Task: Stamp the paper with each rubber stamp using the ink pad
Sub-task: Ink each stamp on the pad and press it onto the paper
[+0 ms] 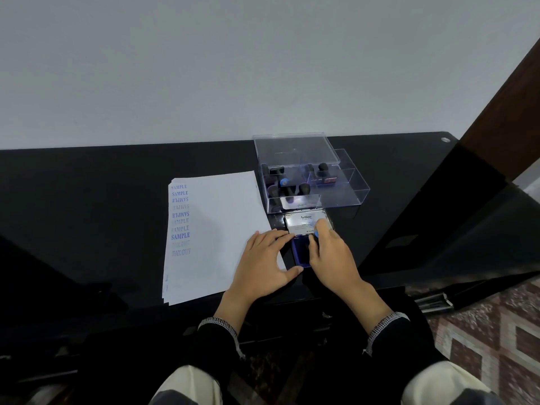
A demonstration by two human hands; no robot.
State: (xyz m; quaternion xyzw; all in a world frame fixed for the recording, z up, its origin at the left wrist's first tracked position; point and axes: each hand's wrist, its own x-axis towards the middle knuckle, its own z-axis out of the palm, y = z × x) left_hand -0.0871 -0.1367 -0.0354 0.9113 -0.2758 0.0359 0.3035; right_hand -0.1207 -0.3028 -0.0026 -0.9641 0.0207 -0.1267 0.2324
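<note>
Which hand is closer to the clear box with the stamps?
The right hand. It holds a stamp over the ink pad, just below the clear box. The left hand rests farther away on the paper.

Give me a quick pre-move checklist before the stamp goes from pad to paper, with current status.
1. Ink pad lid open, blue surface exposed: ok.
2. Right hand holds a stamp on the pad: a blue piece shows at the fingertips, but the stamp itself is hidden: cannot tell.
3. Left hand steadies things: flat on the paper's right edge, fingers at the pad: ok.
4. Paper has free space: marks sit only in the left column: ok.
5. Remaining stamps reachable in the clear box: ok.
6. Stamp face inked evenly: cannot tell.
</note>
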